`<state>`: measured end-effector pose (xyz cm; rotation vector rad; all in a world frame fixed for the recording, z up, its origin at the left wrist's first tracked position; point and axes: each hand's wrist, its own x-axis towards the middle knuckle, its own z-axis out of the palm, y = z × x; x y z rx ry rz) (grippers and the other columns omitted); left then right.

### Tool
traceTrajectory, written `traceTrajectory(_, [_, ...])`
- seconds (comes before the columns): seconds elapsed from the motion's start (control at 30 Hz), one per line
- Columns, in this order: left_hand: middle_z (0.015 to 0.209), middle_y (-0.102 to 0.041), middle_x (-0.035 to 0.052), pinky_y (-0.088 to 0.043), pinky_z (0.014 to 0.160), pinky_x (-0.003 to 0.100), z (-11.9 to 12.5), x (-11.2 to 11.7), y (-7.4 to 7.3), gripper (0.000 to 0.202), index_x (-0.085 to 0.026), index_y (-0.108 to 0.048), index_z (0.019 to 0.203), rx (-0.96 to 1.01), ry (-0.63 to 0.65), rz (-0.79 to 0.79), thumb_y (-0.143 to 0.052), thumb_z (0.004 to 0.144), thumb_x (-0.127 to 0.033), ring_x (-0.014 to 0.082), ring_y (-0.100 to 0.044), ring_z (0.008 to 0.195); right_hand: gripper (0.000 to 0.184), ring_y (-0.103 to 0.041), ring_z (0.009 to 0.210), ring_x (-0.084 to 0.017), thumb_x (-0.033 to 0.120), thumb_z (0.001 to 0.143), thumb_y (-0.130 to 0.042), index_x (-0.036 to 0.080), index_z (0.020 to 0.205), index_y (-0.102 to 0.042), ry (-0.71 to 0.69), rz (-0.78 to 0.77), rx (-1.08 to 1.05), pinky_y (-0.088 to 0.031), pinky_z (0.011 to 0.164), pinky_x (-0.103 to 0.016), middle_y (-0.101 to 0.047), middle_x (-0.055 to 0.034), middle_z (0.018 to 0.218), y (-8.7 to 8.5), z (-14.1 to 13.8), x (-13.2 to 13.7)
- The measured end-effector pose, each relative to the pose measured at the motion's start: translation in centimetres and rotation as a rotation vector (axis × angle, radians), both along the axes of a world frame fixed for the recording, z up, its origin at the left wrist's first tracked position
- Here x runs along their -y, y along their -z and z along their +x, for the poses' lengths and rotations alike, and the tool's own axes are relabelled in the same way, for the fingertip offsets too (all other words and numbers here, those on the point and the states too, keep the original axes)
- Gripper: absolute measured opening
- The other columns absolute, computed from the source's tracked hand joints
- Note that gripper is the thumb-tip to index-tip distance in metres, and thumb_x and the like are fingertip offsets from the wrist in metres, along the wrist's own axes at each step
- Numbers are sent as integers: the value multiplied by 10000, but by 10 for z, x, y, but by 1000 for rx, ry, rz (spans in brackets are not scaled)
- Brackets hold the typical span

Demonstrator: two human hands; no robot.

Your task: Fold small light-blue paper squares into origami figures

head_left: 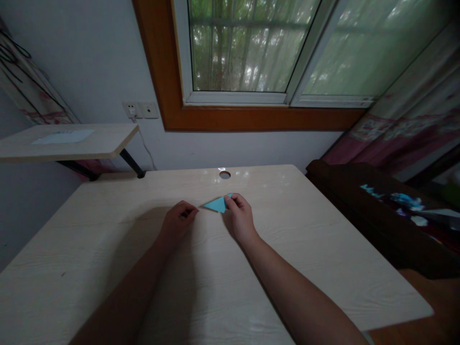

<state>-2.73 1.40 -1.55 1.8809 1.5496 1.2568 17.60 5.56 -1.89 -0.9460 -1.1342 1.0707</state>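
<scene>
A small light-blue piece of folded paper (215,205), shaped like a narrow triangle, is held just above the desk with its sharp point to the left. My right hand (241,215) pinches its wide end between thumb and fingers, which cover part of that end. Just left of the paper's point is my left hand (178,220), its fingers curled and their tips drawn together. A slight gap seems to separate those fingertips from the paper, and nothing shows in them.
The pale wooden desk (230,278) has a round cable hole (224,175) near its back edge. A raised shelf (108,139) on black legs stands at the back left, bearing a sheet (63,137). Right of the desk is a dark wooden piece of furniture (359,211) with colourful items.
</scene>
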Motion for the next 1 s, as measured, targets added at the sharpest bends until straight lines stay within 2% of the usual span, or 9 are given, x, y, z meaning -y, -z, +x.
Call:
traceTrajectory(0.17, [810,-629,16,-500,638,243,-2,-1,1,125,-193,-644,787,75,-22,28,-596,863,-280,139,-592,712,199,-482,647,-143,372,789,-674,194,728,-609,6,-32,-70,-394,628,-265,-521,25,674,2,1,-3])
traceTrajectory(0.37, [942,-623,37,-518,689,247,4,2,-6,138,-200,-668,917,156,0,20,-605,881,-319,153,-616,840,196,-509,677,-145,383,791,-695,193,747,-668,-131,-52,-32,-401,656,-263,-577,17,697,-2,-3,5])
traceTrajectory(0.57, [826,-623,22,-477,693,247,6,5,-9,131,-184,-668,833,56,148,-17,-643,872,-307,136,-595,751,192,-556,724,-168,405,791,-713,213,779,-728,-235,21,134,-431,683,-284,-634,-18,775,-4,-4,10])
traceTrajectory(0.73, [797,-622,20,-451,671,243,5,6,-7,158,-182,-662,809,9,138,-22,-614,892,-307,137,-582,740,160,-551,705,-159,374,792,-725,220,833,-743,-267,79,223,-426,658,-274,-632,-18,771,-4,-5,12])
traceTrajectory(0.87, [787,-619,17,-447,671,241,5,5,-6,166,-182,-660,792,-16,185,-37,-610,894,-304,139,-582,746,106,-551,694,-151,316,808,-712,222,823,-759,-309,149,329,-407,630,-264,-655,-24,794,-10,-4,15])
traceTrajectory(1.0, [770,-617,14,-439,672,245,4,6,-7,190,-181,-659,777,-11,191,-42,-604,897,-317,136,-578,730,111,-551,680,-155,321,803,-719,218,785,-758,-269,148,344,-408,624,-268,-650,-23,756,-12,-4,16])
